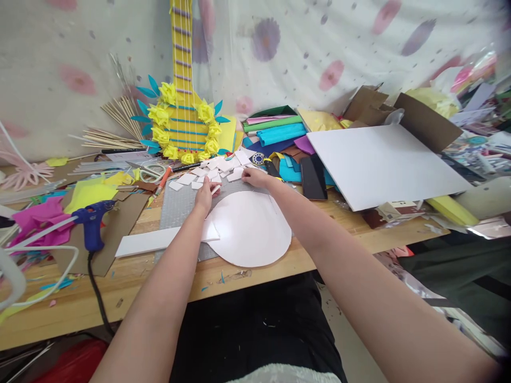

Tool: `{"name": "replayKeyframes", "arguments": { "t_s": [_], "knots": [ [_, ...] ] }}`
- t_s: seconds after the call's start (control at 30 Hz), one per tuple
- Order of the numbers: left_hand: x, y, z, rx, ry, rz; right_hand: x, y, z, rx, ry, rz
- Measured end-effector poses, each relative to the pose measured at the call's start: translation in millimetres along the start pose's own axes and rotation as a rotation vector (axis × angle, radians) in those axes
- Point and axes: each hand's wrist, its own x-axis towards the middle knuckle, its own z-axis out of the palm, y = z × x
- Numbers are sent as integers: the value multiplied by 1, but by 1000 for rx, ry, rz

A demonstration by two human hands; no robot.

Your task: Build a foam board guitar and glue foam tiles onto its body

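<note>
My left hand [204, 197] is closed around a small white foam-board piece [216, 189], whose end sticks out past the fingers. To its right my right hand [255, 177] reaches the pile of white foam-board pieces [213, 166], with thumb and finger pinched at the edge of one piece [236, 174]. Below both hands lies a large rounded white board [251, 229]. A long white strip [147, 241] meets its left side and passes under my left forearm. A grey cutting mat [173, 207] is partly covered by these.
A yellow guitar model [183, 125] with paper flowers leans at the back. On the left stands a blue glue gun [92, 223] with its cord hanging down. A phone [313, 177], a yellow-black cutter [273, 169] and a big white board [387, 165] lie to the right.
</note>
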Motion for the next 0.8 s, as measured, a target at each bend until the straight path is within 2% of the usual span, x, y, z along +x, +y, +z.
{"name": "replayKeyframes", "arguments": {
  "t_s": [0.1, 0.17, 0.23, 0.3, 0.37, 0.47, 0.57, 0.67, 0.73, 0.8],
  "knots": [
    [0, 0, 0, 0, 3, -15, -5, 2, 1, 463, 117, 146],
    [0, 1, 0, -14, 4, -31, -5, -2, 0, 707, 244, 198],
    [1, 3, 0, -39, 15, -49, -3, -11, -2, 844, 450, 254],
    [2, 6, 1, -71, 36, -83, -1, -24, -4, 892, 579, 329],
    [3, 9, 1, -104, 74, -132, -2, -39, -4, 889, 517, 345],
    [3, 11, 0, -96, 145, -146, -8, -57, -1, 880, 263, 151],
    [4, 13, -4, 24, 189, -78, -17, -60, 4, 785, 129, 48],
    [6, 20, -9, -53, 154, -171, -31, -50, 14, 489, 102, 5],
    [9, 28, -14, -252, 77, -293, -45, -42, 23, 212, 84, -141],
    [12, 35, -19, -392, 46, -328, -59, -37, 32, -40, 58, -299]
  ]
}}
